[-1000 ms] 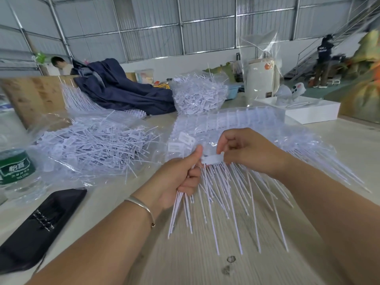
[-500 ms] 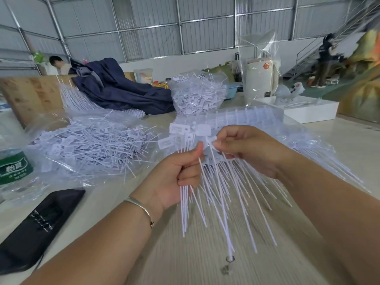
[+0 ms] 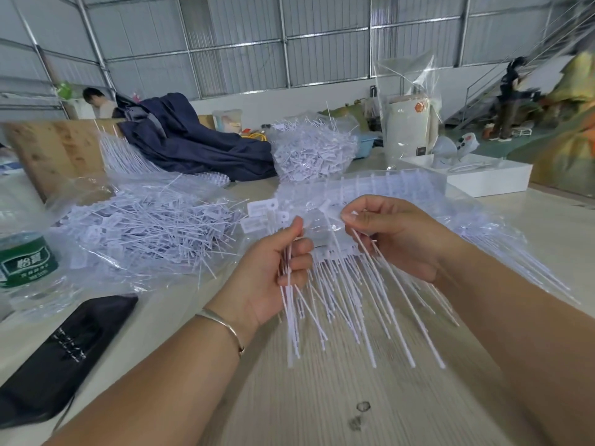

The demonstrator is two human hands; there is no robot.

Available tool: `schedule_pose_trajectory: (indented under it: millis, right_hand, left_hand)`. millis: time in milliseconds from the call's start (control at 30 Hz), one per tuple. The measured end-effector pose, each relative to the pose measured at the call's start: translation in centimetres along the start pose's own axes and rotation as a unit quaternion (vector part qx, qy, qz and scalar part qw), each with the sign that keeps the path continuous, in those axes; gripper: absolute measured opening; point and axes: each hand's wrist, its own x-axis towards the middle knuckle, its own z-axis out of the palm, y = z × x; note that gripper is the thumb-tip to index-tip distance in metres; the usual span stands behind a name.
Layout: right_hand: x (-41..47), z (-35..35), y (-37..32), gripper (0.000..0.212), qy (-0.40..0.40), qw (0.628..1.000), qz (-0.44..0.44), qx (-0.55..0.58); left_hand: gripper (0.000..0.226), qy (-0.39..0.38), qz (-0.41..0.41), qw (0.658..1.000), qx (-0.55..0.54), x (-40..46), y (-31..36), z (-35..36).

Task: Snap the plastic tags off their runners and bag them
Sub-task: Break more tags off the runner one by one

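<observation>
My left hand (image 3: 273, 272) grips a bunch of loose white plastic tags (image 3: 291, 317) by their stems, label heads sticking up above the thumb and tails hanging down. My right hand (image 3: 396, 239) pinches a runner strip of tags (image 3: 363, 294) near its top, its long tails fanning down toward the table. The two hands are close together above the wooden table (image 3: 322, 397). A clear bag heaped with loose tags (image 3: 151, 230) lies at the left. More runner strips in clear plastic (image 3: 386, 188) lie behind my hands.
A second full bag of tags (image 3: 314, 152) stands further back. A water bottle (image 3: 25, 265) and a black case (image 3: 61, 352) sit at the left. A navy jacket (image 3: 190, 140), a white box (image 3: 483, 175) and a wrapped white cylinder (image 3: 409, 130) are at the back. People stand in the far background.
Both hands have risen and drawn slightly apart. The bunch in my left hand has grown, with label heads now showing above the thumb. The runner strip has tilted in my right hand.
</observation>
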Motion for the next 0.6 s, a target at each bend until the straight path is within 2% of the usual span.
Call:
schedule_pose_trajectory:
  millis: [133, 200, 267, 400, 500, 600]
  right_hand:
    - [0.11, -0.55, 0.02, 0.005, 0.001, 1.0, 0.013, 0.002]
    - [0.24, -0.7, 0.01, 0.014, 0.007, 1.0, 0.016, -0.011]
    - [0.32, -0.72, 0.06, 0.022, 0.024, 0.999, 0.015, -0.046]
    - [0.22, -0.18, 0.29, 0.015, 0.054, 0.987, -0.026, -0.15]
    - [0.18, 0.07, 0.49, 0.015, 0.069, 0.982, -0.045, -0.169]
    - [0.2, 0.16, 0.59, 0.016, 0.044, 0.984, -0.048, -0.168]
  left_hand:
    - [0.033, 0.027, 0.02, 0.997, 0.064, 0.03, -0.15, -0.06]
    - [0.036, 0.054, 0.013, 0.995, 0.081, 0.18, -0.19, -0.11]
    - [0.038, 0.071, 0.0, 0.994, 0.083, 0.21, -0.19, -0.18]
    - [0.05, 0.074, -0.027, 0.994, 0.082, 0.17, -0.16, -0.27]
    - [0.039, 0.068, -0.025, 0.987, 0.14, 0.0, -0.39, 0.1]
    - [0.023, 0.063, -0.012, 0.978, 0.199, -0.2, -0.67, 0.25]
